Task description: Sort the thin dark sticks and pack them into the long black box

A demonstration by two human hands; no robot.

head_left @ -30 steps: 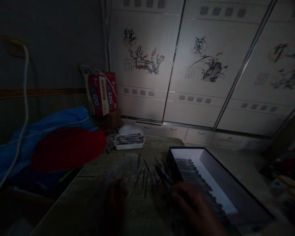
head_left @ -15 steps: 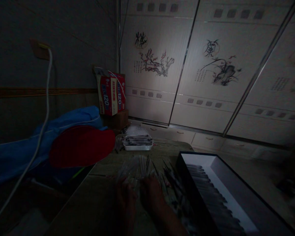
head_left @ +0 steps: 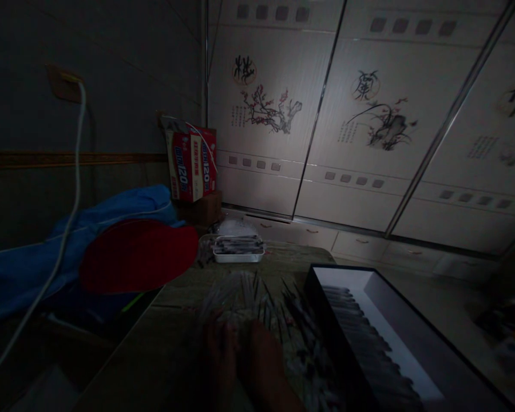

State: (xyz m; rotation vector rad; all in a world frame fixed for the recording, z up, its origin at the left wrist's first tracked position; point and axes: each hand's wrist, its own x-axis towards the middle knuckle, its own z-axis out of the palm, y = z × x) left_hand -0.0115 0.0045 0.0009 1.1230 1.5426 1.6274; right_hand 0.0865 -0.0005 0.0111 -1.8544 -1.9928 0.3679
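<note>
Low in the dim head view, my left hand and my right hand are side by side over the table, almost touching. Both have curled fingers, and whatever is pinched between them is too dark to make out. Just beyond them lies a clear plastic wrapping, and thin dark sticks are spread near my right hand. More dark slender pieces lie in a loose pile beside the box. That open black box with a white inside holds a row of dark wrapped bundles.
A white tray full of slender pieces stands at the table's far end. On the left are a red round item, blue cloth and a hanging white cable. Red cartons stand before the sliding doors.
My right hand has drawn back slightly toward me and closer to my left hand. The whole view has shifted a little.
</note>
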